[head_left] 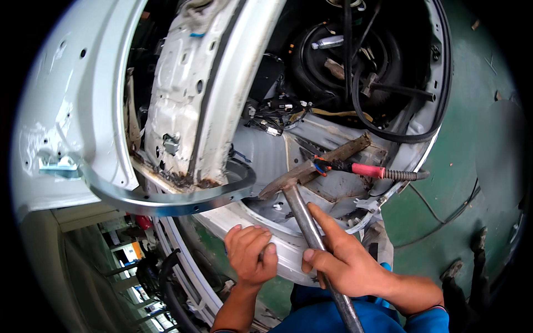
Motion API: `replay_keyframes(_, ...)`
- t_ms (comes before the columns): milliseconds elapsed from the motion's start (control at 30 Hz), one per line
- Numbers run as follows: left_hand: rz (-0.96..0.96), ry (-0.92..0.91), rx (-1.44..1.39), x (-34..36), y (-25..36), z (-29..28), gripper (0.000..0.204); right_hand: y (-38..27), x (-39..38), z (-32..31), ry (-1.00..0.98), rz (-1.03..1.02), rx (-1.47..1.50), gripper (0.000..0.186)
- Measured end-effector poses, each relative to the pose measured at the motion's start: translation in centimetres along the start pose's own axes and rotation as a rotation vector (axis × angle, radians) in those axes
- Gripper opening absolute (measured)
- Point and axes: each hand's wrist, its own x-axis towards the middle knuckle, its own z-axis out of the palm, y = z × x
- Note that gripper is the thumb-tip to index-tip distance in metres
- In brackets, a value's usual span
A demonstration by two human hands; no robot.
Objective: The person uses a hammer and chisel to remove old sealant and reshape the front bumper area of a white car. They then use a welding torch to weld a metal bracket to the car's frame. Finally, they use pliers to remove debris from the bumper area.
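Observation:
My right hand [350,266] is closed around the metal handle of a hammer [303,210], its index finger stretched along the handle. The long, tapered hammer head is over the open rear corner of a white car body [277,247]. Just behind the head lies a rough wooden piece [347,149], beside a cable with a pink-red handle [366,170] and a coiled spring guard. My left hand [250,252] is closed with its fingers curled, by the white body edge. Whatever it holds, if anything, I cannot make out. A shiny curved metal band [166,205] lies to its upper left.
Inside the body are bundled wire connectors [277,114], a second hammer [371,84], a clear bottle [327,42] and a hanging black rubber seal [388,133]. A white panel [83,94] stands at left. Cables [444,222] lie on the green floor, near another person's shoes [452,270].

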Motion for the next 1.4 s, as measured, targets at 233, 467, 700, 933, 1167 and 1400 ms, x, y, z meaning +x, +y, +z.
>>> replay_keyframes(233,0.031,0.077,-0.169,-0.3,-0.8,-0.4,0.014,-1.6,1.5,2.5,0.140,0.091,0.140,0.071)
replay_keyframes(467,0.009,0.043,-0.166,-1.2,-0.8,-1.1,0.018,-1.3,1.2,-0.3,0.214,0.137,0.157,0.069)
replay_keyframes(700,-0.184,0.067,0.028,-0.1,-0.5,0.5,0.025,-1.5,3.1,-1.4,0.009,0.167,0.288,0.070)
replay_keyframes(933,-0.259,0.084,0.043,-0.3,0.0,0.9,0.026,-1.4,4.3,-1.5,-0.082,0.235,0.345,0.071)
replay_keyframes(1167,-0.232,0.106,0.064,-0.3,0.1,1.1,0.026,-1.9,3.8,1.2,-0.109,0.200,0.481,0.072)
replay_keyframes(1400,-0.262,0.304,-0.917,3.4,5.9,-6.2,0.030,-1.5,3.3,1.0,0.084,0.201,0.300,0.074)
